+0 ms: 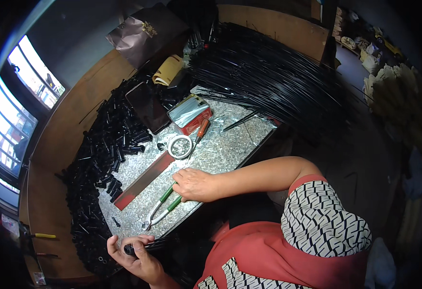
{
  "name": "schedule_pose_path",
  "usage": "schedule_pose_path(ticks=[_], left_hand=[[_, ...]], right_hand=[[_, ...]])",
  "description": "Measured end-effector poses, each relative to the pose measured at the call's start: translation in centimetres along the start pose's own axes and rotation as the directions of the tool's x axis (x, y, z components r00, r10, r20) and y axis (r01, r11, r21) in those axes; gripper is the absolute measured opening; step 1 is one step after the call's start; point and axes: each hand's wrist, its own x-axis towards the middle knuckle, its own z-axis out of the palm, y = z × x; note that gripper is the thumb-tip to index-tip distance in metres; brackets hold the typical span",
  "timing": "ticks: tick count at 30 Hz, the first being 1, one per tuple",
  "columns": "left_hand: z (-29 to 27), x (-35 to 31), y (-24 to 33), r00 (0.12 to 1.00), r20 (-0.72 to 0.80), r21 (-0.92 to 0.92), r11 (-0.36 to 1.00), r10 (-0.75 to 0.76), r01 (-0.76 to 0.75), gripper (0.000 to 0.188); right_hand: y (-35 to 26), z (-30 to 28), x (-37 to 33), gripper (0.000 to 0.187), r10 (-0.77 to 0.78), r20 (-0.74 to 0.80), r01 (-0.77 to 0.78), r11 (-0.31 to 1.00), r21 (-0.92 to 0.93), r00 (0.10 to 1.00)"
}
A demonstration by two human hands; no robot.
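Observation:
My right hand [196,185] is closed around the green handles of a pair of pliers [174,203] over the table's front part. Their silver jaws point toward the near left, at the table edge. My left hand [139,260], just off that edge, holds a small black tubular part [129,249] between thumb and fingers. Thin black rods [157,243] lie beside it, running right from the fingers; whether they join the part I cannot tell. A tiny dark piece [116,222] lies on the tabletop near the jaws.
A long flat bar [144,180], white dish of small metal bits [180,147], orange-handled screwdriver [202,130] and red box of silver strips [190,117] occupy the speckled table [225,144]. Black tubular parts [119,125] heap along the left; long black rods [278,79] fill the back right.

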Motion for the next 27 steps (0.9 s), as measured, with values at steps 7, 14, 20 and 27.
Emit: schedule_pose_path(ticks=[7,14,20,27], left_hand=[[-1.0,-0.6,-2.6,0.983,0.104,-0.06,0.986,-0.15,0.157,0.016],[-1.3,-1.6,-3.1,0.979,0.149,0.012,0.99,-0.142,0.142,0.014],[-0.6,-2.2,-4.4,0.963,0.095,-0.027,0.967,-0.251,0.254,0.016],[-3.4,-4.4,-6.5,0.958,-0.077,0.05,0.959,-0.276,0.28,0.026]], right_hand=[[0.0,0.9,0.3,0.032,-0.008,0.029,0.012,0.986,-0.168,1.0],[-0.8,1.4,1.7,0.031,-0.273,-0.138,0.223,0.927,-0.301,0.952],[-0.6,3.4,3.7,0.029,-0.315,-0.008,0.314,0.946,0.081,0.949],[-2.1,0.1,3.2,0.023,-0.101,-0.028,0.105,0.973,0.206,0.994]])
